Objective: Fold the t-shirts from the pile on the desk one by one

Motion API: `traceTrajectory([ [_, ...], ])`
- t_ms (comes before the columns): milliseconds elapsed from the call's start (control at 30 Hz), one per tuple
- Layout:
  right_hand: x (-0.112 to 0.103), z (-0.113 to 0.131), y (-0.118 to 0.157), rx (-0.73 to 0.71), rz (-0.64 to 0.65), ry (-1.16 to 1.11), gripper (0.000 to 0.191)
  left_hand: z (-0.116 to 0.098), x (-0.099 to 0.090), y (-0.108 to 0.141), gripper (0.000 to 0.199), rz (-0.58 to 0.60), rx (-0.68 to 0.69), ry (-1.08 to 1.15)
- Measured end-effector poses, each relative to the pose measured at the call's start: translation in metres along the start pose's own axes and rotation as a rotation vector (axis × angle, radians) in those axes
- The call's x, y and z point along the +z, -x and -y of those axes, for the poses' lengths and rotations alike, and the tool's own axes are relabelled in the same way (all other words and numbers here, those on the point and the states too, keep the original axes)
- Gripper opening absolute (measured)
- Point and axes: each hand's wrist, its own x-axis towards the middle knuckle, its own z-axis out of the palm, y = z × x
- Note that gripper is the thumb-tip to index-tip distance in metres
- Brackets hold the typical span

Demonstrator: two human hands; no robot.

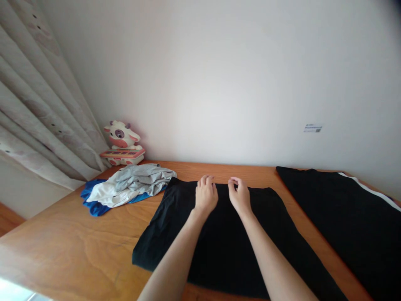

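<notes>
A black garment (225, 246), doubled over and fairly flat, lies on the wooden table in front of me. Over its far edge is my left hand (206, 194), back up, with the fingers loosely bent and the thumb hidden. Close by on the right, my right hand (239, 195) curves inward, its thumb and fingers a little apart and no cloth visible between them. Both forearms reach across the garment. Whether the fingertips touch the fabric is hard to tell.
Left of the garment, a crumpled pile of grey, white and blue clothes (134, 184) sits on the table (78, 238). Behind it stands a cow-shaped toy keyboard (123, 144) near the curtain (40, 92). Another black garment with a white stripe (341, 213) lies at right. A wall (219, 83) borders the back.
</notes>
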Motion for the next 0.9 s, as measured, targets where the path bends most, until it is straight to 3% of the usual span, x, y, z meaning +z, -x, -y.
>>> traceTrajectory([
  [67, 0.016, 0.013, 0.015, -0.072, 0.065, -0.007, 0.047, -0.018, 0.016, 0.012, 0.043, 0.118, 0.068, -0.025],
  [167, 0.017, 0.007, 0.035, -0.152, 0.184, 0.031, 0.046, -0.015, 0.024, 0.027, 0.044, 0.216, 0.127, -0.055],
  [300, -0.013, -0.03, 0.04, -0.186, 0.332, 0.153, 0.053, 0.03, 0.008, 0.027, 0.048, 0.284, 0.145, -0.08],
  [433, -0.046, -0.077, 0.028, -0.052, 0.424, 0.445, 0.066, 0.088, -0.019, 0.024, 0.058, 0.349, 0.043, -0.244],
  [500, -0.055, -0.095, 0.024, -0.026, 0.423, 0.505, 0.068, 0.107, -0.028, 0.024, 0.06, 0.357, 0.008, -0.302],
  [600, -0.059, -0.107, 0.023, -0.011, 0.415, 0.525, 0.068, 0.117, -0.032, 0.027, 0.061, 0.359, -0.026, -0.346],
  [733, -0.057, -0.103, 0.025, 0.007, 0.384, 0.527, 0.066, 0.111, -0.027, 0.027, 0.068, 0.356, -0.11, -0.369],
  [900, -0.055, -0.092, 0.029, -0.036, 0.179, 0.585, 0.054, 0.103, -0.025, 0.028, 0.064, 0.261, -0.131, -0.404],
])
